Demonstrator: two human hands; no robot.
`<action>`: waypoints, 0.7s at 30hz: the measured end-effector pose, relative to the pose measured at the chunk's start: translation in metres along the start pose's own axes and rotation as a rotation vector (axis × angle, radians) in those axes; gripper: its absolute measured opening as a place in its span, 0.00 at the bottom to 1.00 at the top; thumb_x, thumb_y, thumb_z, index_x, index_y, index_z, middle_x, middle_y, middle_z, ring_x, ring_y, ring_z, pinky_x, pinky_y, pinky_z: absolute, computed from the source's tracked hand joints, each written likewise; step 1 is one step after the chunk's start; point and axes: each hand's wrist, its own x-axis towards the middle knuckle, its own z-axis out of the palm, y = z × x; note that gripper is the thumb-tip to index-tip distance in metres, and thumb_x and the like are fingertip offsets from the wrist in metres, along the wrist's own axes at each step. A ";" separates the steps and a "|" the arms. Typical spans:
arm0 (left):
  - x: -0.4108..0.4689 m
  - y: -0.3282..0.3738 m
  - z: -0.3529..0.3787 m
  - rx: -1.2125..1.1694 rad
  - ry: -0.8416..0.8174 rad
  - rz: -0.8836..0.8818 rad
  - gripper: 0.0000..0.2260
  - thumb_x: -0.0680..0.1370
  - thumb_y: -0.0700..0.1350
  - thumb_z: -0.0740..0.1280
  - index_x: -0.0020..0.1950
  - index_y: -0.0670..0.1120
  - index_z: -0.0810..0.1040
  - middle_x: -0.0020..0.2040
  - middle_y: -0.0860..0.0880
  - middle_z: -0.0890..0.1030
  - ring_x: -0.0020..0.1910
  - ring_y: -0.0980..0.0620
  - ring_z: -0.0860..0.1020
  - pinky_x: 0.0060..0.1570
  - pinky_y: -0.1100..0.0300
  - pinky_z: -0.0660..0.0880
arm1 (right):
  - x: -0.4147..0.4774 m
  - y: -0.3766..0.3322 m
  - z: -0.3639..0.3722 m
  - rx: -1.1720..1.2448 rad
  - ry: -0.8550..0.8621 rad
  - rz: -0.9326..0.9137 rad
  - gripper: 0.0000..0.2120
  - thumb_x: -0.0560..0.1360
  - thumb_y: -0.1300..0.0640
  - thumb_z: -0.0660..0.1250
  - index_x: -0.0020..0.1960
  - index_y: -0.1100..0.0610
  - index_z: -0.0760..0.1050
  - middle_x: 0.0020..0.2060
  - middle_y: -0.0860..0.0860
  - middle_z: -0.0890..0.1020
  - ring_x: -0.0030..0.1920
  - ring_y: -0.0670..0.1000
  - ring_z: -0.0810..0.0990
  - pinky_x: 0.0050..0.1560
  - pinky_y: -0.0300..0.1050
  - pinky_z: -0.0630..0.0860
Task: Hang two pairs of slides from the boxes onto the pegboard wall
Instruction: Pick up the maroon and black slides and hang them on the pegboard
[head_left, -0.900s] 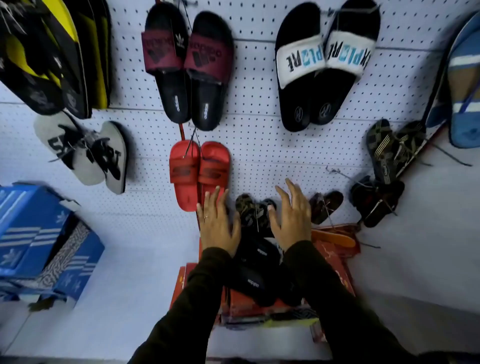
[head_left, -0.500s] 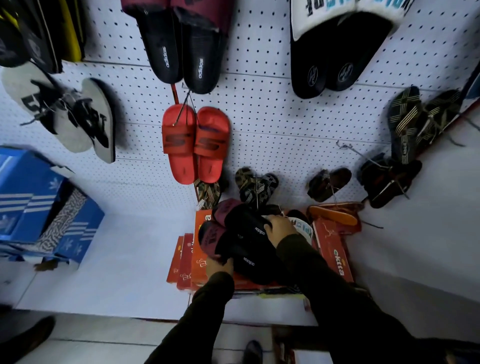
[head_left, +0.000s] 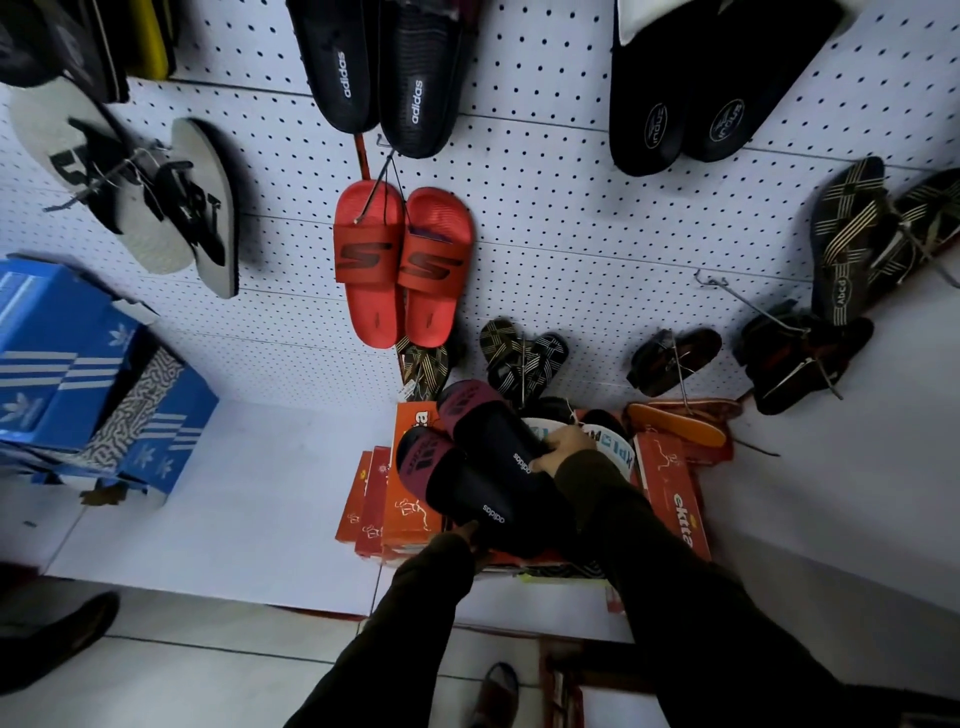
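A pair of black slides with maroon straps (head_left: 483, 467) lies over the orange shoe boxes (head_left: 410, 499) at the foot of the white pegboard wall (head_left: 571, 218). My right hand (head_left: 563, 448) grips the heel of the upper slide. My left hand (head_left: 470, 540) holds the heel of the lower slide from beneath and is mostly hidden under it. A white-strapped black slide (head_left: 613, 447) peeks out behind my right hand.
Red slides (head_left: 402, 265), black slides (head_left: 382, 73), grey flip-flops (head_left: 150, 197) and striped sandals (head_left: 852, 234) hang on the wall. Blue shoe boxes (head_left: 78, 374) stand at left. An empty metal hook (head_left: 727, 286) sticks out at right. Shoes show on the floor below.
Both hands went from hovering open near the wall to gripping the maroon-strapped slides on the boxes. The view has tilted downward and closer.
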 end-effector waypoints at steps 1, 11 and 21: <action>0.001 0.001 -0.004 0.032 0.001 0.017 0.16 0.79 0.38 0.63 0.66 0.35 0.70 0.41 0.42 0.76 0.38 0.46 0.76 0.23 0.58 0.79 | -0.003 0.000 0.001 0.004 -0.004 0.013 0.21 0.66 0.61 0.76 0.59 0.64 0.80 0.56 0.59 0.84 0.59 0.58 0.81 0.61 0.45 0.76; -0.030 0.013 -0.038 0.065 0.054 0.179 0.09 0.81 0.40 0.60 0.60 0.40 0.71 0.39 0.44 0.74 0.34 0.47 0.74 0.35 0.53 0.74 | -0.032 0.014 0.018 0.307 0.003 0.047 0.25 0.64 0.64 0.77 0.60 0.58 0.80 0.57 0.57 0.84 0.57 0.58 0.82 0.62 0.55 0.77; -0.093 0.071 -0.066 0.104 0.067 0.760 0.18 0.80 0.38 0.61 0.70 0.39 0.67 0.68 0.37 0.72 0.53 0.46 0.73 0.54 0.45 0.76 | -0.094 -0.034 0.012 0.722 0.019 -0.119 0.26 0.68 0.73 0.72 0.64 0.64 0.73 0.58 0.57 0.80 0.58 0.58 0.79 0.54 0.54 0.79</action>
